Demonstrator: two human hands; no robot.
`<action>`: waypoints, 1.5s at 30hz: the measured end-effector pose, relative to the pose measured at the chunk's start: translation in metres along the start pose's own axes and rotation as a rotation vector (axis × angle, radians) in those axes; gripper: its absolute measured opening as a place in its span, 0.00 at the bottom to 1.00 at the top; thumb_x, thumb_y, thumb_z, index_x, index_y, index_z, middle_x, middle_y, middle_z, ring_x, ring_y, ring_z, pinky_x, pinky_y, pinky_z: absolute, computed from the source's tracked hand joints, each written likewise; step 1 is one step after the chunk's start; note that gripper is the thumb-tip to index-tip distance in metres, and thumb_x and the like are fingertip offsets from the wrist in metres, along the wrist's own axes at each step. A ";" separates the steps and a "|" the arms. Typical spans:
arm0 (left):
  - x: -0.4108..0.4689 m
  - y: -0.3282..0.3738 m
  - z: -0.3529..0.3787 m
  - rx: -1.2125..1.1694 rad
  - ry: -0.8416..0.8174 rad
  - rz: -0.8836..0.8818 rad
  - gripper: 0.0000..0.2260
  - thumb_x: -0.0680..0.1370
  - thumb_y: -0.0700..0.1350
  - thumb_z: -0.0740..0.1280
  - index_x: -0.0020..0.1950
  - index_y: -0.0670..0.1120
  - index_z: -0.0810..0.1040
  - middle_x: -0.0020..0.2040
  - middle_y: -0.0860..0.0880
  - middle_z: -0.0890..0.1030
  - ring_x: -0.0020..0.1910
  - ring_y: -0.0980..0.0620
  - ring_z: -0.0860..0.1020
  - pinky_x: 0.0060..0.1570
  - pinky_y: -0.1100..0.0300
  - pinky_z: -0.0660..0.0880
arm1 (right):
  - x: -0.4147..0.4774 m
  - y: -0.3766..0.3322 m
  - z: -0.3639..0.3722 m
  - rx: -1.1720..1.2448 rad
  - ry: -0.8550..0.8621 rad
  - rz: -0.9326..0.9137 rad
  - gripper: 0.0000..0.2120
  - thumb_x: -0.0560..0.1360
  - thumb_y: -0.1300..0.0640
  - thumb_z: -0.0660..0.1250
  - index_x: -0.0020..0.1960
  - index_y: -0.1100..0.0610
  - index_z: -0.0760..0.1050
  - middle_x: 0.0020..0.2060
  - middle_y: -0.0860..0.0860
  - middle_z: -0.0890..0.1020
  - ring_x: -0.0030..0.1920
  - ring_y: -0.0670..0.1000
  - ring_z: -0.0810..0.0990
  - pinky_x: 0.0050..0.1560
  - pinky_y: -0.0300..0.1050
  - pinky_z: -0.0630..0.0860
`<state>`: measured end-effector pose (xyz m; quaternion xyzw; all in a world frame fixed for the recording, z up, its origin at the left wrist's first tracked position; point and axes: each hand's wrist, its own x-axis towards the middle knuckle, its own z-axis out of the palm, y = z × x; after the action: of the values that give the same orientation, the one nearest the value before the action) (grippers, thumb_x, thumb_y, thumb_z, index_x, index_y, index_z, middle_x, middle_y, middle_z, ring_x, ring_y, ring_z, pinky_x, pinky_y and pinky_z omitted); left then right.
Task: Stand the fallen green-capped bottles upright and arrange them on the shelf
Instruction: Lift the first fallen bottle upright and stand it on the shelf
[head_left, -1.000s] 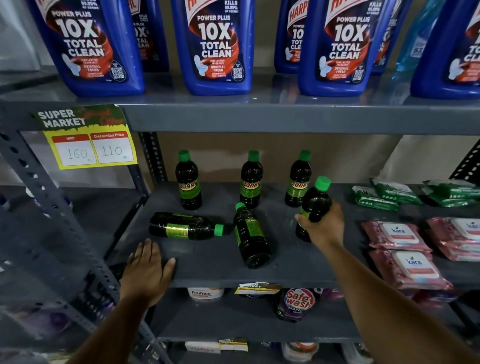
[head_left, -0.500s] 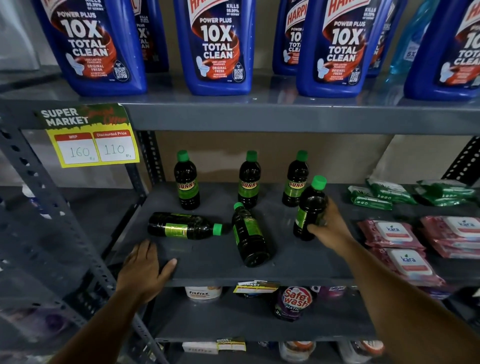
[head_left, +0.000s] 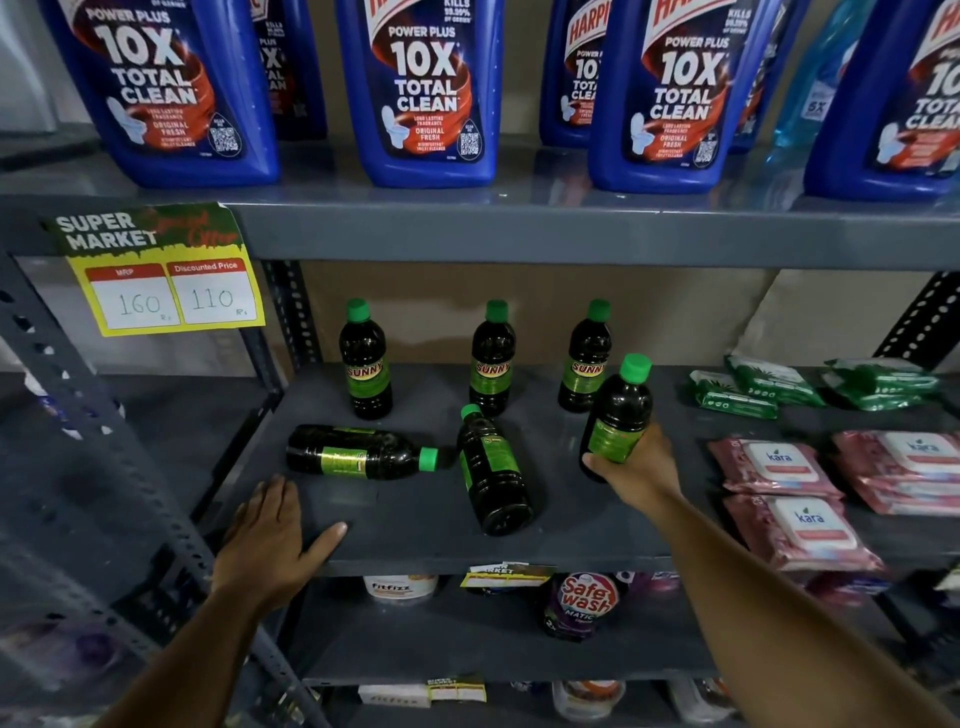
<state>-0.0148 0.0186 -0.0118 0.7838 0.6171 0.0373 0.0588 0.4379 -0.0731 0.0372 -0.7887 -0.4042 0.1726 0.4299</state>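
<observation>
Three dark green-capped bottles stand upright at the back of the grey shelf (head_left: 415, 540): left (head_left: 365, 364), middle (head_left: 491, 361), right (head_left: 584, 358). A fourth bottle (head_left: 621, 413) stands nearly upright, slightly tilted, in front of the right one, and my right hand (head_left: 636, 465) grips its lower part. Two bottles lie fallen: one (head_left: 358, 453) on its side with its cap pointing right, another (head_left: 493, 473) with its cap pointing to the back. My left hand (head_left: 270, 540) rests flat on the shelf's front left edge, fingers apart.
Pink wipe packs (head_left: 774, 467) and green packs (head_left: 737, 395) fill the shelf's right side. Large blue cleaner bottles (head_left: 426, 93) stand on the shelf above. A yellow price tag (head_left: 166, 291) hangs at the left. A slotted upright post (head_left: 78, 415) runs along the left.
My right hand has slid lower on the bottle and set it more upright, a little to the left. The left hand and the fallen bottles have stayed put.
</observation>
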 end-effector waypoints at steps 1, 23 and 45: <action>0.000 0.001 0.000 0.001 0.000 0.001 0.53 0.66 0.78 0.37 0.78 0.41 0.47 0.80 0.42 0.48 0.78 0.46 0.45 0.76 0.49 0.46 | 0.001 0.001 0.000 0.018 -0.016 0.002 0.28 0.61 0.57 0.80 0.53 0.46 0.69 0.46 0.48 0.80 0.47 0.52 0.81 0.39 0.44 0.75; -0.003 0.002 -0.004 0.066 0.029 0.003 0.53 0.66 0.77 0.36 0.78 0.40 0.50 0.79 0.42 0.52 0.78 0.45 0.49 0.76 0.47 0.50 | -0.010 0.000 0.015 -0.142 0.078 0.026 0.33 0.63 0.46 0.80 0.60 0.53 0.66 0.54 0.53 0.81 0.56 0.60 0.79 0.55 0.58 0.76; -0.003 0.003 -0.003 0.052 0.034 0.003 0.52 0.67 0.77 0.37 0.78 0.40 0.48 0.80 0.42 0.51 0.78 0.45 0.48 0.76 0.47 0.49 | -0.074 -0.065 0.077 -0.007 -0.190 -0.252 0.33 0.71 0.39 0.70 0.69 0.56 0.68 0.60 0.52 0.73 0.60 0.51 0.75 0.58 0.45 0.73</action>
<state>-0.0126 0.0149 -0.0083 0.7852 0.6177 0.0346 0.0278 0.3130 -0.0701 0.0414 -0.7132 -0.5397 0.1897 0.4050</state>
